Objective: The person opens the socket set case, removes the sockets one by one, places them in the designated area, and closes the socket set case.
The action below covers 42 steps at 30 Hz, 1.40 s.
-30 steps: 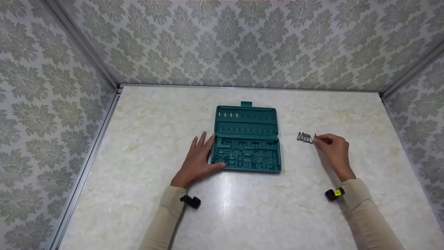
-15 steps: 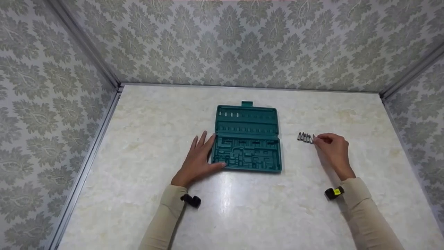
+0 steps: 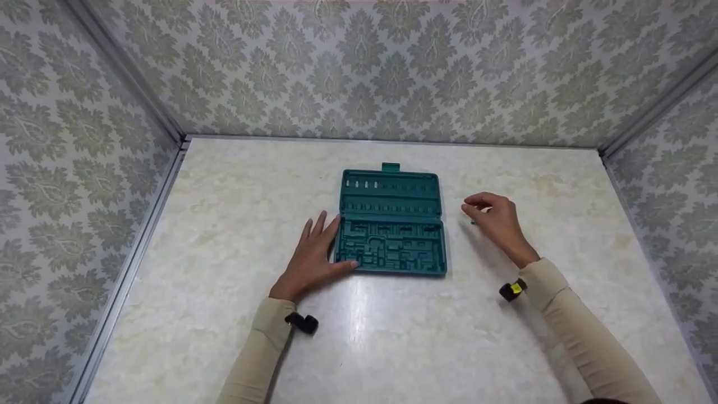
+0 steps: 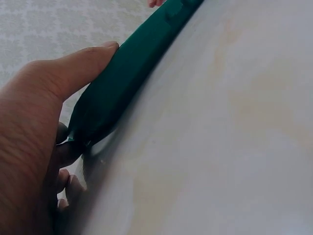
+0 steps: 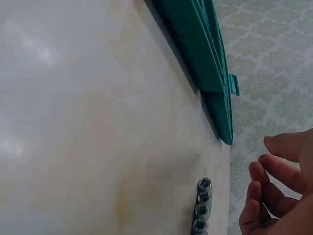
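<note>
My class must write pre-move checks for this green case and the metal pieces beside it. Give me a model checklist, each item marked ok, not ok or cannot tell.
1. Green case open, lid laid back: ok.
2. Case steadied: ok; the left hand rests at its left side, thumb on the near edge.
3. Right hand free: ok; the right wrist view shows nothing between thumb and fingers.
4. Metal pieces in a row on the table: ok.
5. All pieces counted: cannot tell; the right wrist view cuts off the row.
6. Lid's far row full: not ok; small light pieces show only at its left end.
</note>
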Tool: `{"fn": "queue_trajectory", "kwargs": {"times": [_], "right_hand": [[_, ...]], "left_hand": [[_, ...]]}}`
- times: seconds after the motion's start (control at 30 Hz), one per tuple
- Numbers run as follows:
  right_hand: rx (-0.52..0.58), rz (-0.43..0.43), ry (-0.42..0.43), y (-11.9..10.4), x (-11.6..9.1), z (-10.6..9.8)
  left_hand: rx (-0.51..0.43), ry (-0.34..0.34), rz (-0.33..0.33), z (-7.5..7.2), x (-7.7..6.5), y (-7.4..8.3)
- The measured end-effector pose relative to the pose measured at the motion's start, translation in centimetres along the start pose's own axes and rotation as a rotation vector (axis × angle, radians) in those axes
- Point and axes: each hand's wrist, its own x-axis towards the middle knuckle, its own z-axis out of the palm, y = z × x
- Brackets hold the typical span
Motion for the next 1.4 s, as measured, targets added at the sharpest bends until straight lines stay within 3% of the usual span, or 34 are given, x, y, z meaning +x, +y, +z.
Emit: {"fn": "queue_trajectory", "kwargs": {"times": [0.27, 0.7, 1.4], "right_hand": [[0.019, -0.157, -0.176, -2.4, 2.0, 3.2], [0.025, -0.23, -0.344, -5.3, 5.3, 6.6], [0.009, -0.243, -0.428, -7.6, 9.2, 11.8]], "left_hand": [[0.0, -0.002, -0.03, 0.0, -0.1, 0.0], [-0.008, 0.001, -0.031, 0.0, -0.1, 0.0], [-0.003, -0.001, -0.043, 0.0, -0.4, 0.2]]}}
